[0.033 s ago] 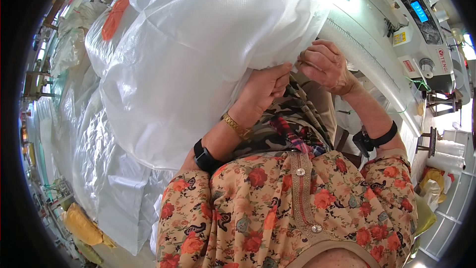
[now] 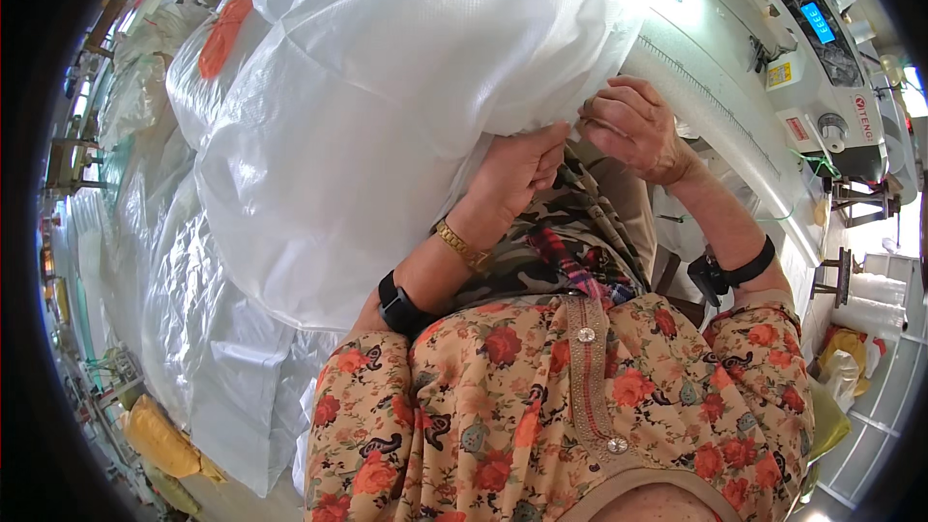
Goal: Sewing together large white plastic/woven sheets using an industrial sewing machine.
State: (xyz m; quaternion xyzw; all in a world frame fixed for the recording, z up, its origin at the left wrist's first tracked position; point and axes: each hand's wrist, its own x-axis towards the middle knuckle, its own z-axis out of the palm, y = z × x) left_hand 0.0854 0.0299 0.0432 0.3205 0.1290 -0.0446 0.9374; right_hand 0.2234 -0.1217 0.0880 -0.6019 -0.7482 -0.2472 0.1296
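White woven plastic fills the head view: a big translucent sack (image 2: 387, 106) bulges over the person's lap and reaches up to the pale bed of an industrial sewing machine (image 2: 735, 77) at the upper right. Its lower edge is bunched just in front of the person's chest, and that is where both hands work.

As far as this view shows, the handling looks early or midway: the sack's edge is gathered in the hands and sits short of the machine's head, whose needle area is not clearly visible. No stitched seam can be made out on it.

The left hand (image 2: 517, 169) is curled shut on the sack's edge from below, thumb and fingers pinching the fabric. The right hand (image 2: 633, 126) is closed on the same edge just beside it, fingers folded over a small fold of the material; the two hands almost touch.

More white sacks (image 2: 222, 348) lie heaped along the left edge, one with an orange patch (image 2: 222, 34). A yellow bag (image 2: 159, 440) sits at the lower left.
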